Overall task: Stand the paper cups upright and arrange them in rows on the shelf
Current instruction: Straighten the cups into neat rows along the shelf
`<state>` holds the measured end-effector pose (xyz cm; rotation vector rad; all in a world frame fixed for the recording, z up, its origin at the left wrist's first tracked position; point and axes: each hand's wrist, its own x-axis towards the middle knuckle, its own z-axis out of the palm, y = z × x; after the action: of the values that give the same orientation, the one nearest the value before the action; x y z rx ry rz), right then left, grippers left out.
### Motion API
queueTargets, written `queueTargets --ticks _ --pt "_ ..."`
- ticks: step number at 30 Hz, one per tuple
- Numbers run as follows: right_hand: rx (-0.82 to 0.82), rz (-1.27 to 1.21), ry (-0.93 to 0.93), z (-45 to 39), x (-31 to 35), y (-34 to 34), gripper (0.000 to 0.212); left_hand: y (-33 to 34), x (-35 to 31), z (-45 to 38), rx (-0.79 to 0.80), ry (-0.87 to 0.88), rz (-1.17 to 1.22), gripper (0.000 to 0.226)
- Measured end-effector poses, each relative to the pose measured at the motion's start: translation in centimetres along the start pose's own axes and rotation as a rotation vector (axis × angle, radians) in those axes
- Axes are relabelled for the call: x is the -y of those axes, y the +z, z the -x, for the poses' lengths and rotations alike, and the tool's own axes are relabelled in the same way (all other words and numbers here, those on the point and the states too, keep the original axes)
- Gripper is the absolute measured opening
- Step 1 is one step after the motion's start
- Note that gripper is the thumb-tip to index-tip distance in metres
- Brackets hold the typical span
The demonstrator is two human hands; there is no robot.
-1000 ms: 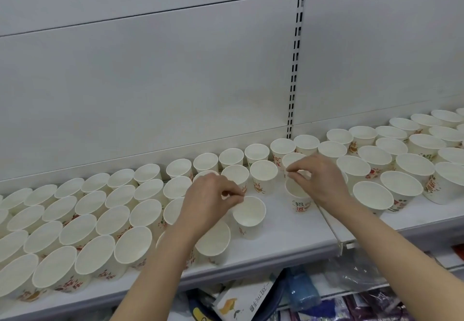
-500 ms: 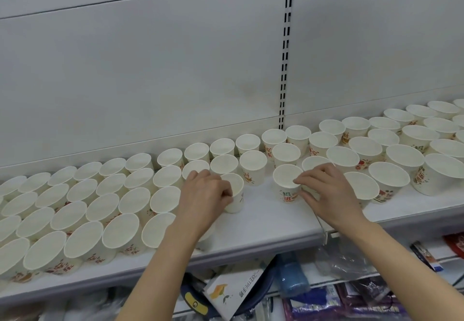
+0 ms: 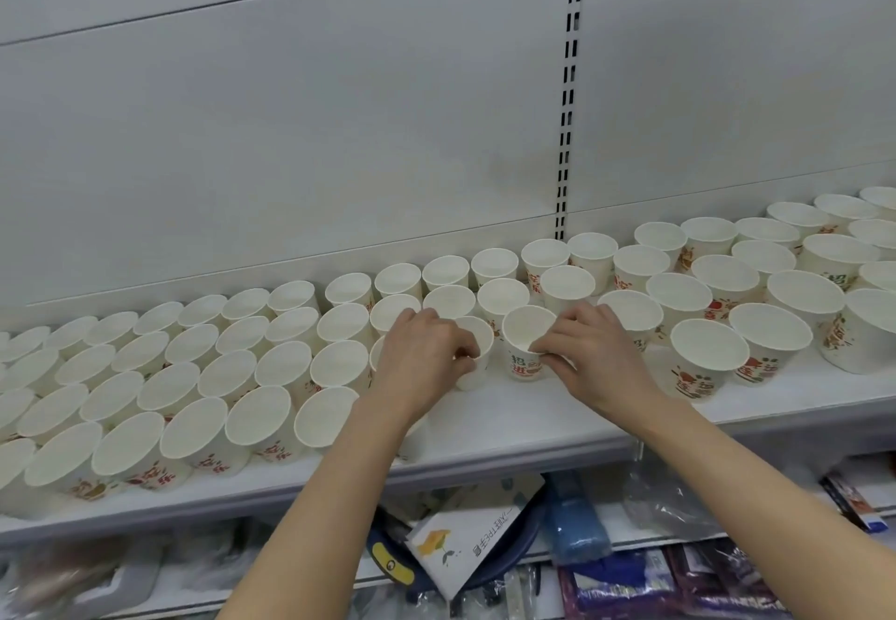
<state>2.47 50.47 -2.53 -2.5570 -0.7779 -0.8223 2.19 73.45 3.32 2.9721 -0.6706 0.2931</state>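
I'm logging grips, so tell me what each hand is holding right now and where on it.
Each holds a paper cup at its rim: the left hand the plain cup, the right hand the printed cup.

views: just the one, head cam, so nothing shared
position: worn up top, pretty close in on the shelf (image 3: 509,430)
facing: forward and down, wide-angle, white back panel (image 3: 291,134) filling the upper half
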Motion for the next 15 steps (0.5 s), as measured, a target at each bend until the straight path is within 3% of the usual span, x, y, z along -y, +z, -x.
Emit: queueTargets --ticks 5,10,15 --pt "0.018 -0.001 0.028 -0.6 0.7 0.1 0.018 0.0 2.5 0.6 -0.022 0.009 0.207 0.031" --pt "-0.005 0.017 0.065 0.1 1.2 0.5 0.02 -0.4 2.6 0.2 0.041 0.046 0.087 0.014" --pt "-0.043 0.005 0.093 0.3 1.5 1.0 0.013 0.0 1.5 -0.1 0.018 0.041 0.105 0.015"
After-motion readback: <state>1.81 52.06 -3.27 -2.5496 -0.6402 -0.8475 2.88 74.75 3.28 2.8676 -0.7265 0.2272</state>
